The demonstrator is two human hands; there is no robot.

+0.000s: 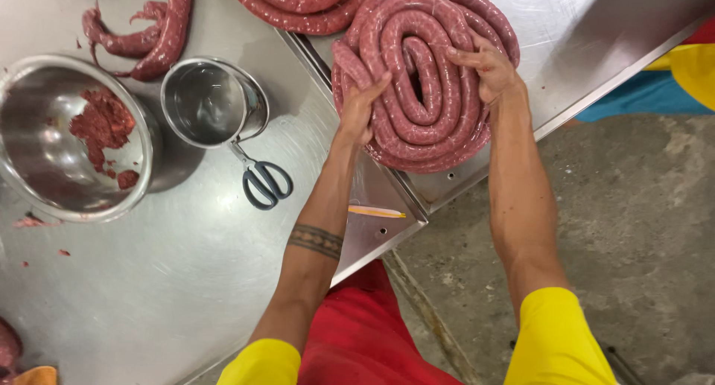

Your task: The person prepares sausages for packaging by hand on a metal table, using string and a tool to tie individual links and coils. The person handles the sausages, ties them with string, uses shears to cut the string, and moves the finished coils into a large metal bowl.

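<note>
A big coil of raw red sausage (424, 94) lies on a steel table (566, 27) near its corner. My left hand (361, 109) presses against the coil's left side, fingers curled on the outer loops. On the coil's right upper side rests my right hand (488, 68), with fingers spread over the loops. Both hands grip the coil between them.
A second sausage coil (298, 5) lies behind. A short sausage piece (153, 39), a steel bowl with minced meat (67, 139), a small steel pot (212, 102), grey-handled scissors (264, 180) and a yellow pencil (376, 212) sit on the left table (149, 281). Concrete floor (633, 221) lies below right.
</note>
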